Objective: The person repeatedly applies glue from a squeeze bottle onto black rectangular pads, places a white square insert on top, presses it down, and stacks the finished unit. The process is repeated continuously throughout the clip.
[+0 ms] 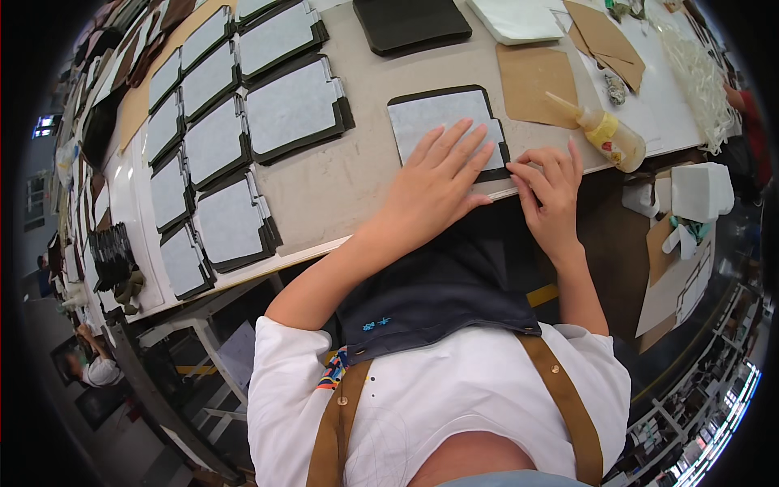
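Near the table's front edge lies a flat black-edged panel (412, 115) with a pale blue-grey face and a notched right side. My left hand (432, 187) rests on it with fingers spread, covering its lower middle. At the panel's lower right corner, my right hand (553, 188) pinches the black border between thumb and index finger, the other fingers bent or raised. To the right of the panel, a plastic squeeze bottle (617, 141) with a long nozzle and yellow label lies tilted, its nozzle toward the panel.
Several similar panels (288, 109) lie in overlapping rows on the left of the table (341, 195). Beyond sit a black stack (412, 24), a white pad (515, 18) and brown paper sheets (535, 85). White foam blocks (702, 191) stand below on the right.
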The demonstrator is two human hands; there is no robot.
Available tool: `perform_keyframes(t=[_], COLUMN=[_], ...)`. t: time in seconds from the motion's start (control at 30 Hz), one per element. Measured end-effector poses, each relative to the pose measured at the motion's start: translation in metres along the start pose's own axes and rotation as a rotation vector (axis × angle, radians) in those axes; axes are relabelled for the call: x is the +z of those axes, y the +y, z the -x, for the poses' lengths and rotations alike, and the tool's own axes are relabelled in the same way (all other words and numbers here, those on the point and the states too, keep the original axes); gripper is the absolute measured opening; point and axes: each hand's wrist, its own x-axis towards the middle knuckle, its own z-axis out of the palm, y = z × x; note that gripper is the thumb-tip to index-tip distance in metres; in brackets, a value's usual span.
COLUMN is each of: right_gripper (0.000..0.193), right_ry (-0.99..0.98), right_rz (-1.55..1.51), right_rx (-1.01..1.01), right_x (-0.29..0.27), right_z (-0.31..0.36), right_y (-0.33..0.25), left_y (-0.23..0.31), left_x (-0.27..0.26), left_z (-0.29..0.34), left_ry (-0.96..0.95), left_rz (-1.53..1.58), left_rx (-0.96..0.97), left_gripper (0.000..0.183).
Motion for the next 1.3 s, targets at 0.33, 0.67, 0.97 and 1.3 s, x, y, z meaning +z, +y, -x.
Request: perform_keyframes(t=[0.33, 0.67, 0.97, 1.3], right_gripper=[0.021, 0.032, 0.042, 0.019], right_ry=[0.038, -0.042, -0.072, 0.007], right_rz=[0.031, 0.051, 0.155, -0.019], right_rx=[-0.015, 0.0, -0.095, -0.062], right_x=[0.006, 0.001, -0.001, -0.005], right_z=[0.008, 0.001, 0.002, 0.0], right_y=[0.005, 0.001, 0.005, 0.012], left_y=[0.002, 0.002, 0.0, -0.01], left_x=[0.007, 0.003, -0.001, -0.037], left_z=[-0.001, -0.001, 0.006, 0.062], left_ry=[-0.119, -0.145, -0.095, -0.213], left_rz=[-0.036, -0.054, 0.056, -0.095], left_rx=[0.017, 0.023, -0.011, -0.125], left_gripper=[0.088, 0.091, 0.099, 0.082])
